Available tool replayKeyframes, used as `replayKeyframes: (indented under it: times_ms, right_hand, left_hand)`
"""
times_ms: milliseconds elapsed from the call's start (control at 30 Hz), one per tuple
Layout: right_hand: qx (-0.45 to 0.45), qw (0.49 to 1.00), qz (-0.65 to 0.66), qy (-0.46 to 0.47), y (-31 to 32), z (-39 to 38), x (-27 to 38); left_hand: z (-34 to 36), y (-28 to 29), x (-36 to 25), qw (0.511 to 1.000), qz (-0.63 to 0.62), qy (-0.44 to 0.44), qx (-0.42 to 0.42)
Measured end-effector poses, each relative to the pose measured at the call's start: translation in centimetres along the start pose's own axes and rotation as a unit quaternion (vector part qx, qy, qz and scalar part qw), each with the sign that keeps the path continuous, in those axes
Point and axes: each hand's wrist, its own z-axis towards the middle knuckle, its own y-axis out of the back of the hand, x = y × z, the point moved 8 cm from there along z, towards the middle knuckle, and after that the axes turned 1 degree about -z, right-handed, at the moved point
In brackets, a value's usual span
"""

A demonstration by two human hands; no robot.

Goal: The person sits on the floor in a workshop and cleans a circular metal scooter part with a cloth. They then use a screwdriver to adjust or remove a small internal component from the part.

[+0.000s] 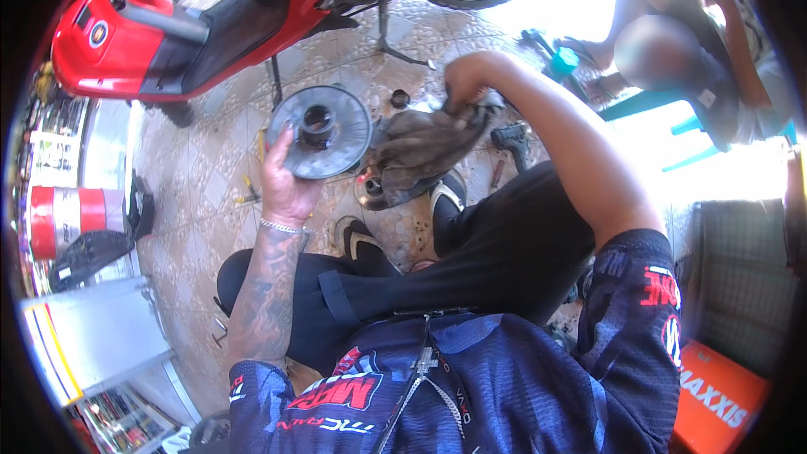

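My left hand (290, 185) is closed on the rim of a round grey metal pulley disc (349, 143), thumb on its face. A dark raised hub (317, 126) stands at the disc's centre, facing up. To the right, my right hand (465, 84) grips a dirty grey-brown rag (424, 147), which hangs down beside the disc. Partly covered by the rag, another round metal part (372, 191) with a dark centre lies on the floor. Just beyond the rag sits a small black ring-shaped part (400, 98).
A red scooter (160, 38) stands at the far left. Right of the rag lie a dark power tool (509, 141) and a red-handled tool (498, 172). Another person (740, 67) sits at the far right. A red-and-white drum (65, 219) and an orange box (723, 395) flank me.
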Motion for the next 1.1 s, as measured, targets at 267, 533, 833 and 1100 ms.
replayKeyframes:
  times_ms: [267, 533, 833, 1100]
  right_hand:
    - [-0.202, 0.938, 0.262, 0.105, 8.4, -6.3, 4.9]
    - [-0.492, 0.665, 0.536, 0.170, 14.9, -19.1, 0.5]
    - [-0.469, 0.731, 0.480, 0.124, 15.5, -21.5, -0.4]
    - [-0.361, 0.836, 0.387, 0.143, 18.7, -16.4, 4.3]
  left_hand:
    - [-0.2, -0.1, 0.0, 0.999, -0.004, 0.032, -0.038]
    - [-0.4, 0.3, -1.1, 0.999, -0.036, -0.010, -0.010]
    - [-0.4, 0.4, -1.8, 0.997, -0.069, -0.014, 0.014]
    - [-0.5, 0.3, -3.6, 0.997, -0.061, -0.042, 0.004]
